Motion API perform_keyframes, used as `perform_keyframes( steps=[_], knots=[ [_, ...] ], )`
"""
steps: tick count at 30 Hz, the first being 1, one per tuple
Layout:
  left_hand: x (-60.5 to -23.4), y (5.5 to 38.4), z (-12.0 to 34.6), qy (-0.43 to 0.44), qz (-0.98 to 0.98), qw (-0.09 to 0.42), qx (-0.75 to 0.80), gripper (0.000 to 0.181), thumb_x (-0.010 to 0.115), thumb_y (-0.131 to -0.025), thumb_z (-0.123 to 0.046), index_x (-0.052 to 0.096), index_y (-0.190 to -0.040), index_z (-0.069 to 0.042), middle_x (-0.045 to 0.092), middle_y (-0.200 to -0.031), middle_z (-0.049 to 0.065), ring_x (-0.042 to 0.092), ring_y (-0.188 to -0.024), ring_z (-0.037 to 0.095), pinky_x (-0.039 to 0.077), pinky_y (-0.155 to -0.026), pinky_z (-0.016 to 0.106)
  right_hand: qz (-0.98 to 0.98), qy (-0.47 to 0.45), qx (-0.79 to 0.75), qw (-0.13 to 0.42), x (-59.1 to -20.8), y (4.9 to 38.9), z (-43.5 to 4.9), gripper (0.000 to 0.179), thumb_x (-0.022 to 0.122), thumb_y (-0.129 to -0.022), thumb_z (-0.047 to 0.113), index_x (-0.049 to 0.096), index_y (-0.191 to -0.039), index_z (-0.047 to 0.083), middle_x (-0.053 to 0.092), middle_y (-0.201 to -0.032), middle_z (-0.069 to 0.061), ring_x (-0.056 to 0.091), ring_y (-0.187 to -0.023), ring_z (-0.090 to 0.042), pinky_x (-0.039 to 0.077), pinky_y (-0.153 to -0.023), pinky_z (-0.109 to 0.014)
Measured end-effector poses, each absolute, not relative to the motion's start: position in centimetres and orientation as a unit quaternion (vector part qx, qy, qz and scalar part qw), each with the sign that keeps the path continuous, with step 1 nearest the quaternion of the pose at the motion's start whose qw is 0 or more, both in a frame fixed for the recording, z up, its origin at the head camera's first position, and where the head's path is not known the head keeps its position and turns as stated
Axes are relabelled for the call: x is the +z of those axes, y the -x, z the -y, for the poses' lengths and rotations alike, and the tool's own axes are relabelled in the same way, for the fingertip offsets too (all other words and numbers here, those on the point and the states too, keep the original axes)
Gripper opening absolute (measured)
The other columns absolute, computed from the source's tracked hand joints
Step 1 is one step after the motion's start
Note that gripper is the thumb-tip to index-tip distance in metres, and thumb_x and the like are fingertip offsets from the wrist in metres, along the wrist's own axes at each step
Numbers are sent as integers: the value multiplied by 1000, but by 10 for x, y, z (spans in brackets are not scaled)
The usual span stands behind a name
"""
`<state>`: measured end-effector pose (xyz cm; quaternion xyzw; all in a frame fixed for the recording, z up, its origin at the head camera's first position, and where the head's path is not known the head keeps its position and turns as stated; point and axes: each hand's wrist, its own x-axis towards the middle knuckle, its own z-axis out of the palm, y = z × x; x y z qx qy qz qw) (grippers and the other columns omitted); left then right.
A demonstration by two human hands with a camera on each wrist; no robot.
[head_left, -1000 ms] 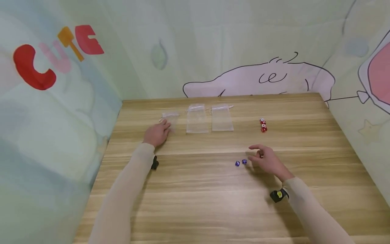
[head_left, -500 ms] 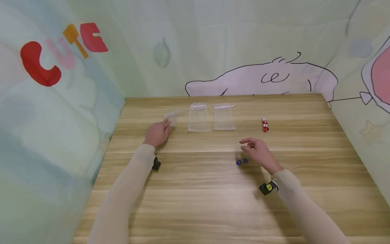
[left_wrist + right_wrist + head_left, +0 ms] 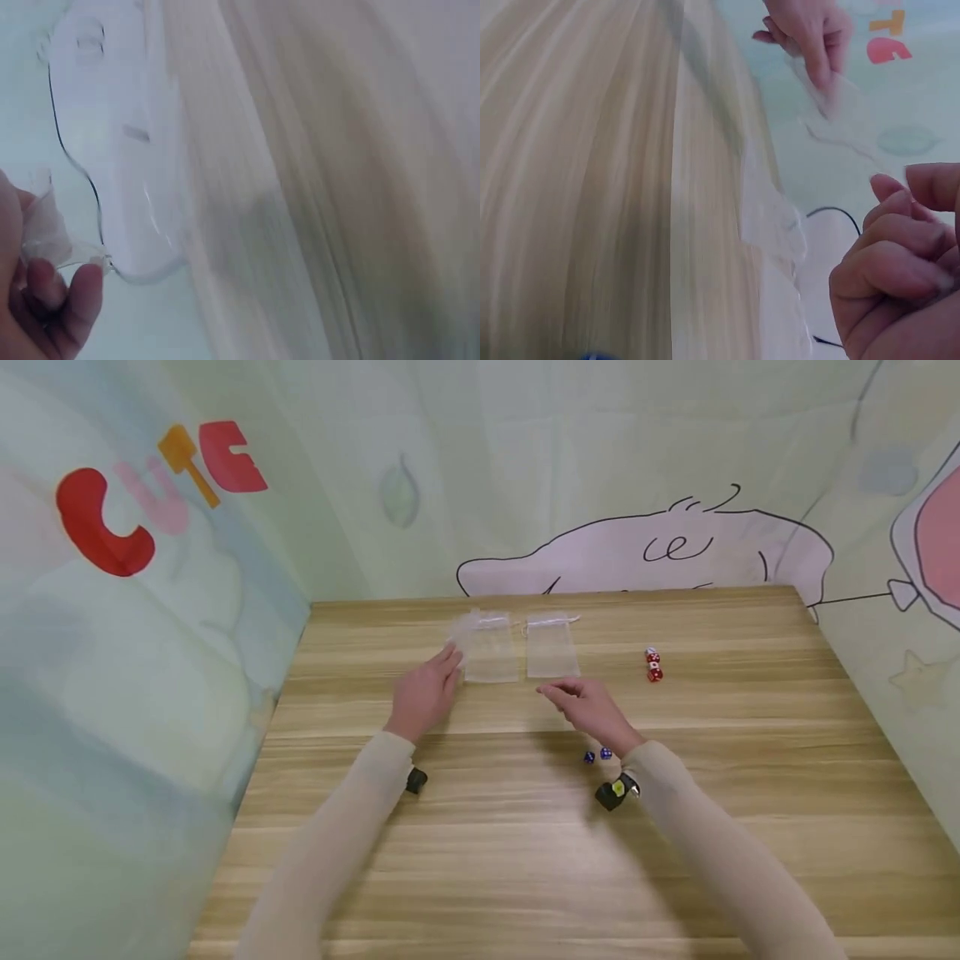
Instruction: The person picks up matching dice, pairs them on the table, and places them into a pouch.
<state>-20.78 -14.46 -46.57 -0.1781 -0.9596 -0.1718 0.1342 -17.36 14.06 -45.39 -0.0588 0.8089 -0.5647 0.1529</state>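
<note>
My left hand (image 3: 423, 693) pinches a small sheer white drawstring bag (image 3: 463, 628), raised off the table. In the left wrist view the bag (image 3: 46, 229) sits crumpled among the fingers. From the right wrist view, its thin fabric (image 3: 847, 112) hangs from the left hand (image 3: 810, 34). My right hand (image 3: 588, 706) hovers to the right with loosely curled fingers and nothing visible in them. Two blue dice, one (image 3: 589, 757) beside the other (image 3: 606, 753), lie on the table below the right wrist.
Two similar sheer bags, one (image 3: 491, 656) left of the other (image 3: 552, 647), lie flat near the back of the wooden table (image 3: 480, 877). A short row of red and white dice (image 3: 654, 666) stands at the back right. Printed cloth walls (image 3: 525, 468) enclose the table.
The left hand has lifted the leftmost bag and carried it right, over the middle bag's edge. The right hand has moved left and away from me, past the blue dice.
</note>
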Motion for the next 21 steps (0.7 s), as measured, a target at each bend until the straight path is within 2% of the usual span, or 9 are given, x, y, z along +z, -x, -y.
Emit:
perform_keyframes(
  steps=[2,4,8,11,13,17,21],
  knots=[
    [-464,200,131,211,951,158,-160,36,58,-99,-20,64,-133,-10,56,-138,5,52,-47,25,32,-38,31,-786,51,-594,164,-453,178,-132,42,55,-102,37,68,-118,0,50,-67,-6,38,-55,-13,32,-49,-26],
    [-465,194,119,246,940,189,-142,35,62,-97,-19,66,-130,-10,58,-136,5,48,-44,20,30,-37,29,-761,47,-626,164,-452,183,-125,43,54,-102,37,66,-115,-3,41,-58,0,32,-49,-11,28,-46,-24],
    [-466,184,102,300,919,229,-111,34,66,-95,-19,69,-127,-10,61,-133,5,37,-39,13,29,-37,29,-735,25,-662,142,-449,191,-116,41,56,-102,37,65,-116,-1,47,-64,1,34,-47,-8,28,-45,-22],
    [-470,180,93,332,904,249,-99,32,67,-94,-19,70,-125,-11,62,-132,4,37,-40,12,31,-37,29,-725,-9,-678,120,-448,195,-113,40,61,-99,35,65,-115,-2,53,-78,-3,36,-49,-6,30,-45,-20],
    [-473,178,90,352,893,263,-95,31,67,-93,-19,70,-123,-12,63,-131,4,40,-40,12,34,-37,29,-725,-27,-680,109,-448,195,-112,36,64,-98,30,66,-112,-3,55,-78,-2,37,-49,-5,32,-45,-19],
    [-478,175,88,371,888,248,-108,34,67,-93,-21,67,-126,-11,59,-137,5,55,-49,16,41,-40,29,-725,-28,-680,106,-451,194,-115,28,66,-96,25,68,-109,-1,51,-70,2,38,-49,-5,33,-46,-19],
    [-480,173,90,362,894,206,-164,54,71,-86,-26,58,-137,-11,51,-146,8,46,-44,13,37,-38,26,-722,-3,-682,116,-452,189,-126,27,66,-97,24,68,-112,2,49,-70,2,36,-50,-7,32,-46,-20]
  ],
)
